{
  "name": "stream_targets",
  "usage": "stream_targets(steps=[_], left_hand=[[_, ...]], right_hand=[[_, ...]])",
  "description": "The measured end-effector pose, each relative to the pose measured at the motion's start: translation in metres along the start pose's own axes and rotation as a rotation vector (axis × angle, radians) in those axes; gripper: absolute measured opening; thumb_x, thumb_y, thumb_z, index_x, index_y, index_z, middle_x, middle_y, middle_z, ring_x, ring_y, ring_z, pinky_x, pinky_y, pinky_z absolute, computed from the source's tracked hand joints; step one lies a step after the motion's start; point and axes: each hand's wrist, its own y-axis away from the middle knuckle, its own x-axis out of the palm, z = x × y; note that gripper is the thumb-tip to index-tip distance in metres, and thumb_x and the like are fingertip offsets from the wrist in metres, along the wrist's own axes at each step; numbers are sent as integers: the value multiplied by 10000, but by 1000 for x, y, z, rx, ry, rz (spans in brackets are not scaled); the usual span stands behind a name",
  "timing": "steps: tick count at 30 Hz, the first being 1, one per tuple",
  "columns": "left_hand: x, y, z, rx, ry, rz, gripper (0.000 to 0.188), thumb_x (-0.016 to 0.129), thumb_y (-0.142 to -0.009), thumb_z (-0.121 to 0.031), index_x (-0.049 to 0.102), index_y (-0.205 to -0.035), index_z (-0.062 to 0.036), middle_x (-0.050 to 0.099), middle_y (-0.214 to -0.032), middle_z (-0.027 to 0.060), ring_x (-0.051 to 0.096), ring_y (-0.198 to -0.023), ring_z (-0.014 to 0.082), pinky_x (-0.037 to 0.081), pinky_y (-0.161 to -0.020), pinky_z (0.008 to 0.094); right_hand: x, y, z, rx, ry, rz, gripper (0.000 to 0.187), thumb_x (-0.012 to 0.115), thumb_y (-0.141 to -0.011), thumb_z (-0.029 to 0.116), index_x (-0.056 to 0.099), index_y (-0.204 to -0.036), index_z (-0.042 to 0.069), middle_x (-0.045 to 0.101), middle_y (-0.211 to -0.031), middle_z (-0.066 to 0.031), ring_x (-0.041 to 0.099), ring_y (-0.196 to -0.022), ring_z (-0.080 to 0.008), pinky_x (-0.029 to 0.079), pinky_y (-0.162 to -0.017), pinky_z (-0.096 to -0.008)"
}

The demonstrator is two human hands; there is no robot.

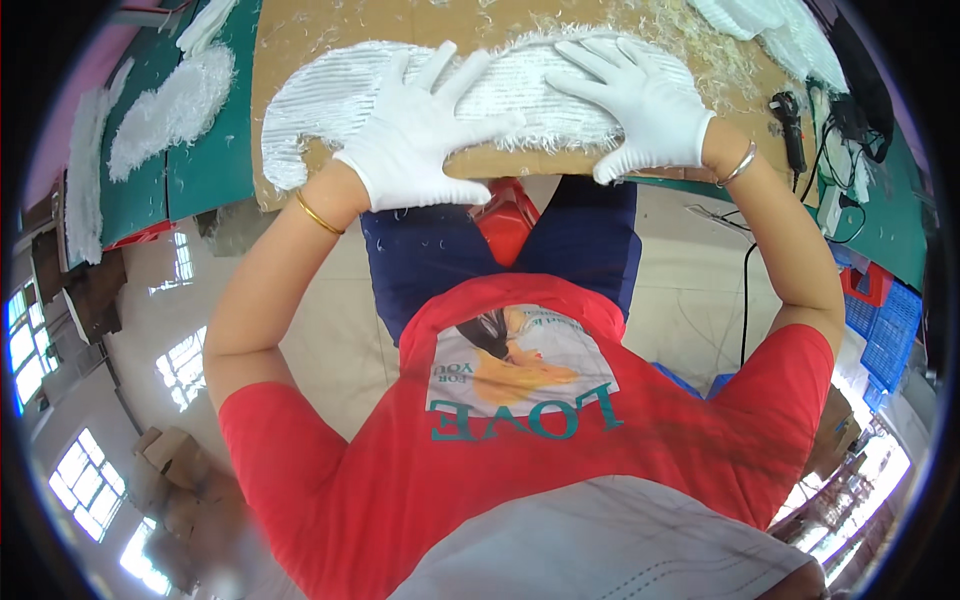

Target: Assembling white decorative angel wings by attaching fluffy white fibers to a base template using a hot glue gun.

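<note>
A long, curved piece of white ribbed fabric (325,88) with frayed, fringed edges lies across a brown cardboard sheet (380,20). In a white glove, my left hand (425,135) rests on its middle-left part, fingers spread. My right hand (645,105), gloved too, lies on the right part of the fabric with its fingers apart. Both palms face down and neither hand grips anything. The hands partly cover the fabric and its near edge. Loose white fibres (725,60) are scattered over the cardboard to the right.
More frayed white pieces (175,110) lie on the green table (210,170) at left, with others (790,35) at far right. A black corded tool (788,130) and tangled cables (845,160) sit right of the cardboard. Blue crates (880,335) stand low at right.
</note>
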Motion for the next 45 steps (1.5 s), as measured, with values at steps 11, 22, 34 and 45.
stream_targets(steps=[11,22,34,45], left_hand=[[3,-7,4,189,169,20,577,744,-791,-448,682,-1331,-256,441,-1575,164,370,-1471,377,233,-1240,537],[-1,-9,-3,139,86,28,616,771,-751,-452,681,-1350,-341,380,-1579,246,335,-1448,480,216,-1213,605],[-1,-10,-1,110,97,41,624,771,-740,-427,677,-1354,-368,346,-1619,231,312,-1467,490,185,-1224,604],[-34,-21,-5,61,127,175,555,748,-761,-415,721,-1304,-302,403,-1615,164,294,-1497,483,122,-1235,633]], right_hand=[[1,-32,-11,-245,-11,-66,738,805,-770,227,556,-1455,112,494,-1551,-117,464,-1424,-352,368,-1197,-469],[-39,35,-29,-64,136,164,1180,794,-673,690,364,-1588,80,301,-1636,-259,277,-1510,-450,235,-1215,-534],[-11,89,21,270,-157,-62,675,745,-843,312,500,-1429,83,564,-1372,-179,545,-1279,-369,457,-1071,-447],[-31,129,20,76,64,-114,367,728,-867,318,690,-1119,53,699,-1106,-149,671,-1062,-275,516,-959,-419]])
